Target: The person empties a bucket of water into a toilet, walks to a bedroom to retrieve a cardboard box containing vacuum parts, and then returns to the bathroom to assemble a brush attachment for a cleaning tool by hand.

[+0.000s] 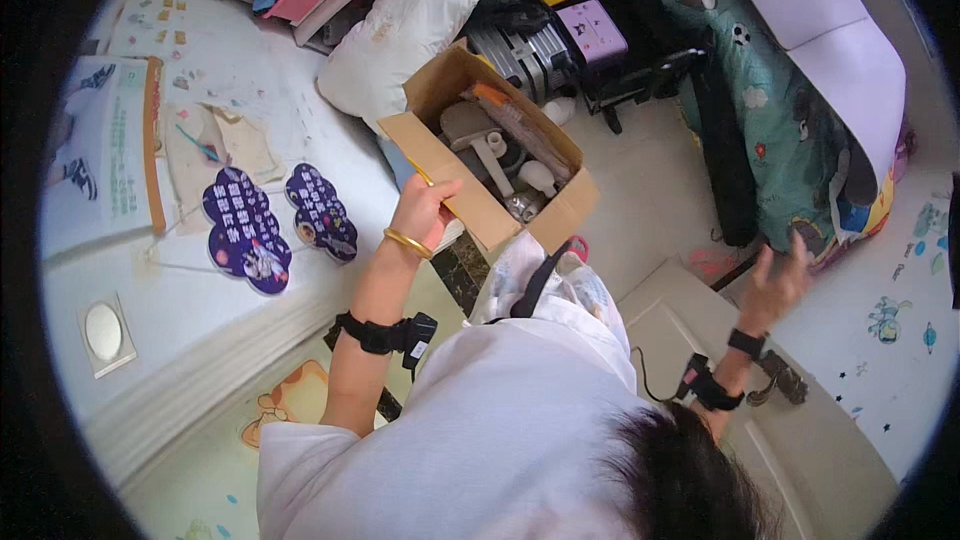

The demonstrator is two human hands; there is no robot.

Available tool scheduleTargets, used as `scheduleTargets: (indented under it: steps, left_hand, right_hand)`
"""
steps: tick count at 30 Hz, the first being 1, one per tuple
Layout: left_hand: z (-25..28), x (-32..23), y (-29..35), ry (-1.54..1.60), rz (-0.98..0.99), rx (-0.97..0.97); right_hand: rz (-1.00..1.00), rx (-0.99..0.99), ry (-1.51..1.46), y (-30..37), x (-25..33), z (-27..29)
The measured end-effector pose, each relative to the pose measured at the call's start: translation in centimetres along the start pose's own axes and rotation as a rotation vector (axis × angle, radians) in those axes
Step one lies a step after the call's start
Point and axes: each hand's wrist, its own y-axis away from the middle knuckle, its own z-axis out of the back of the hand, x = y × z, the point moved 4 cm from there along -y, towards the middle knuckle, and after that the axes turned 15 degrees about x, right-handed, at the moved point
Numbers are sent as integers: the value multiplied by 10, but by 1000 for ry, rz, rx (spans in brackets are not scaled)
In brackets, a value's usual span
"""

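Cardboard box, open, on floor beside white wall.
Left hand grips box's near flap; right hand raised, fingers spread, holding nothing, well apart from box.

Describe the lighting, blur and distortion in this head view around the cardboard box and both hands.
Head view: even, soft daylight with no harsh glare; the cardboard box and the left hand gripping its edge are fairly sharp; the raised right hand is smeared by motion blur; fisheye distortion bends straight edges near the rim, and a black circular border cuts off the corners.
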Motion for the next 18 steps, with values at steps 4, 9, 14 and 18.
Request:
scheduleTargets:
  steps: [4, 9, 14, 18]
  left_hand:
    - [-32, 36, 43, -23, -18, -29]
    - [-34, 74, 108, -21, -42, -2]
    - [-14, 117, 186, 73, -57, -40]
    - [14, 158, 256, 131, -52, -63]
  right_hand:
    - [-708, -20, 867, 105, -136, 16]
    - [-779, 76, 538, 184, -243, -10]
    - [-854, 488, 681, 198, -251, -34]
    - [-1020, 346, 327, 228, -256, -58]
